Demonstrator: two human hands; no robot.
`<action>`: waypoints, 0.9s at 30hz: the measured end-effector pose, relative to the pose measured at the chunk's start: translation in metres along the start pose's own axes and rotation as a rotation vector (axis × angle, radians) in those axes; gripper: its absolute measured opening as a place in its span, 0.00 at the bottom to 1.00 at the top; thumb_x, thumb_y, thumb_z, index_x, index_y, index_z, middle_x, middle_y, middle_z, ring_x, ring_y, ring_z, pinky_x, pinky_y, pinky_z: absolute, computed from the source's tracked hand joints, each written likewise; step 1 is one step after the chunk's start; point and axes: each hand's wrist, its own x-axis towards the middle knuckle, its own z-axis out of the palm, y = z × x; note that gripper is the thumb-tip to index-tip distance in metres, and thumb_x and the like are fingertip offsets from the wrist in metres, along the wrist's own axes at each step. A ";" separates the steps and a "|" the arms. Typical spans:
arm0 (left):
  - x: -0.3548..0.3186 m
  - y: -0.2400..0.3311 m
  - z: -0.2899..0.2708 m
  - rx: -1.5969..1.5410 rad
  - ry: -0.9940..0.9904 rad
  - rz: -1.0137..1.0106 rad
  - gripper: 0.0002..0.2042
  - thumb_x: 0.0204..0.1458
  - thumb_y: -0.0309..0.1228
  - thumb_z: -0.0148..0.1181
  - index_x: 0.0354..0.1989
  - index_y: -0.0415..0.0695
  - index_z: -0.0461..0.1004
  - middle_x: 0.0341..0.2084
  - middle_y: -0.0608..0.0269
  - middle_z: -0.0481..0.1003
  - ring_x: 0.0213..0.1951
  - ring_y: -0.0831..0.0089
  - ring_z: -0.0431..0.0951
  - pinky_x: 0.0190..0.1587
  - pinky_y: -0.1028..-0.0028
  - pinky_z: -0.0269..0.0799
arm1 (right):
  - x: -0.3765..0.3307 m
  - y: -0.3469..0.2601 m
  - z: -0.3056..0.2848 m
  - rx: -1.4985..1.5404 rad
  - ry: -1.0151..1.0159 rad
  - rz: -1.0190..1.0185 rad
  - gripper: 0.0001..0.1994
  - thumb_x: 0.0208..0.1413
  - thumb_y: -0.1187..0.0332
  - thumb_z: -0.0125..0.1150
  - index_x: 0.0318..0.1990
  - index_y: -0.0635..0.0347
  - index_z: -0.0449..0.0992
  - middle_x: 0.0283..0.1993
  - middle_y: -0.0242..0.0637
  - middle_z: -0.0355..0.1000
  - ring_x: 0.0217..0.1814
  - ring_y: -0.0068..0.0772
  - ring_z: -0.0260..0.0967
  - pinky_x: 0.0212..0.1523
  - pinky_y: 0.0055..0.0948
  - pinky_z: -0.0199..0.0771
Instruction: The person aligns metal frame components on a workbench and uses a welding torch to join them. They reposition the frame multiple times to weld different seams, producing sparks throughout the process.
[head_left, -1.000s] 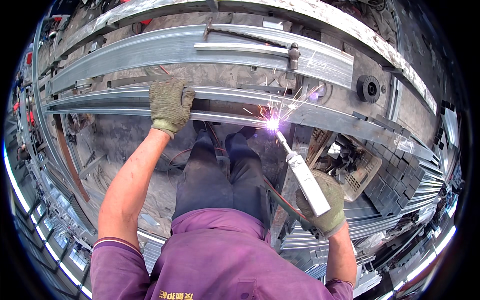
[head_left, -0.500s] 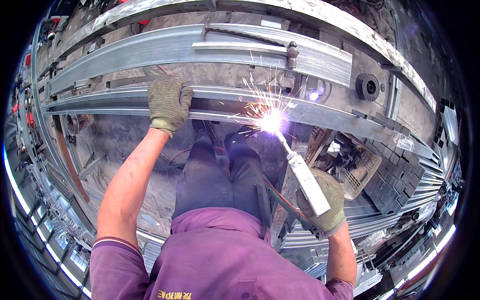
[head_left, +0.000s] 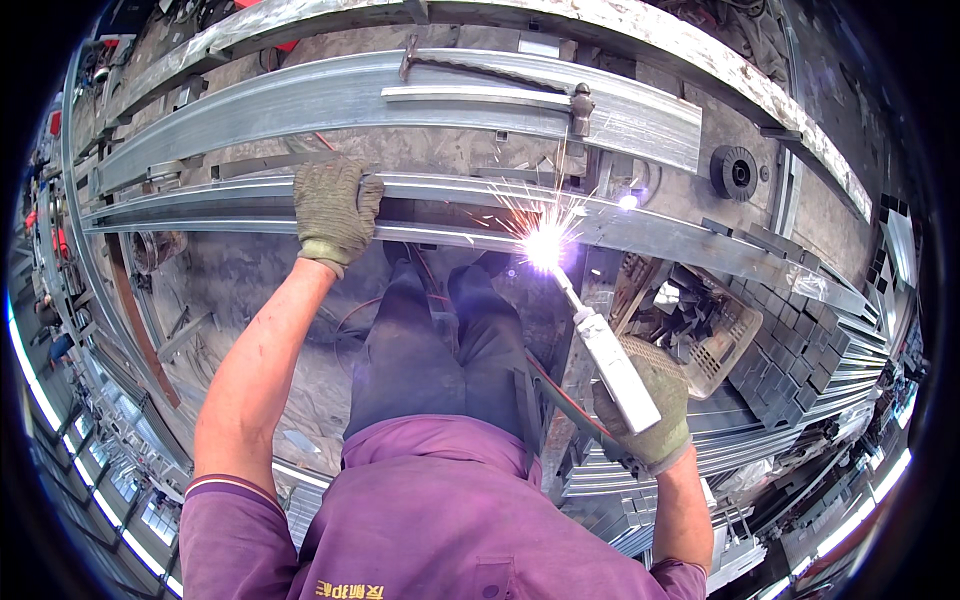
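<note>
The dusty purple short-sleeved shirt on my body fills the foreground, above my dark trousers. My right hand, in an olive-green knitted glove, has its fingers clamped around a white box-shaped torch body with a slim metal nozzle. The nozzle slants up and leftward to a blinding violet-white flare at the near edge of a long silvery-grey metal profile with raised edges, and orange sparks fan out from there; the glare hides whether the tip touches the metal. Just beside my right hand stands a beige slotted plastic crate of metal scraps, and to its right a stack of grey square metal tubes.

My left hand, gloved the same way, lies back upward across the profile, left of the flare. Its fingers are together at the far edge; I cannot tell whether they grip it.

Beyond the profile, a dark ball-headed hammer with a twisted handle and a narrow pale metal bar lie on a wide silvery metal plank. Right of the plank lies a black ridged disc, and farthest off runs a long weathered whitish beam
</note>
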 end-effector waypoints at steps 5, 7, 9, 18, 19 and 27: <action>-0.001 -0.002 0.001 -0.002 0.019 0.010 0.17 0.71 0.45 0.59 0.57 0.48 0.82 0.51 0.51 0.81 0.57 0.45 0.78 0.67 0.45 0.66 | -0.005 0.006 0.005 -0.035 -0.016 -0.005 0.19 0.61 0.53 0.77 0.49 0.56 0.84 0.39 0.39 0.78 0.33 0.49 0.82 0.31 0.48 0.80; -0.001 -0.002 0.001 -0.007 0.012 0.006 0.17 0.71 0.45 0.59 0.57 0.48 0.82 0.51 0.51 0.81 0.57 0.44 0.78 0.67 0.45 0.66 | -0.004 0.006 0.004 -0.044 -0.004 -0.023 0.19 0.61 0.52 0.77 0.50 0.56 0.84 0.39 0.39 0.77 0.33 0.49 0.82 0.31 0.48 0.80; -0.001 -0.003 0.001 -0.011 0.014 0.008 0.17 0.71 0.45 0.60 0.57 0.48 0.82 0.51 0.51 0.82 0.57 0.44 0.78 0.66 0.45 0.66 | -0.003 0.005 0.004 -0.048 0.007 -0.033 0.19 0.61 0.52 0.77 0.49 0.56 0.84 0.39 0.40 0.78 0.33 0.50 0.82 0.31 0.48 0.80; 0.002 0.001 0.001 -0.030 0.100 0.056 0.17 0.70 0.45 0.60 0.55 0.46 0.83 0.49 0.49 0.82 0.53 0.42 0.77 0.63 0.45 0.66 | -0.032 0.033 0.046 -0.018 -0.084 0.366 0.18 0.60 0.51 0.75 0.46 0.53 0.79 0.33 0.48 0.83 0.36 0.59 0.85 0.38 0.54 0.84; 0.002 0.002 0.002 -0.033 0.065 0.034 0.18 0.70 0.46 0.60 0.55 0.46 0.83 0.49 0.50 0.82 0.54 0.42 0.78 0.66 0.44 0.65 | -0.035 0.027 0.043 0.024 -0.029 0.375 0.16 0.60 0.55 0.77 0.47 0.55 0.81 0.33 0.48 0.83 0.37 0.59 0.85 0.38 0.53 0.84; 0.012 0.010 -0.011 0.015 -0.055 0.033 0.14 0.63 0.41 0.61 0.45 0.45 0.85 0.39 0.45 0.82 0.45 0.39 0.82 0.50 0.41 0.73 | -0.044 0.013 0.061 0.332 0.257 0.327 0.16 0.65 0.66 0.77 0.55 0.64 0.85 0.43 0.47 0.86 0.44 0.55 0.86 0.46 0.44 0.86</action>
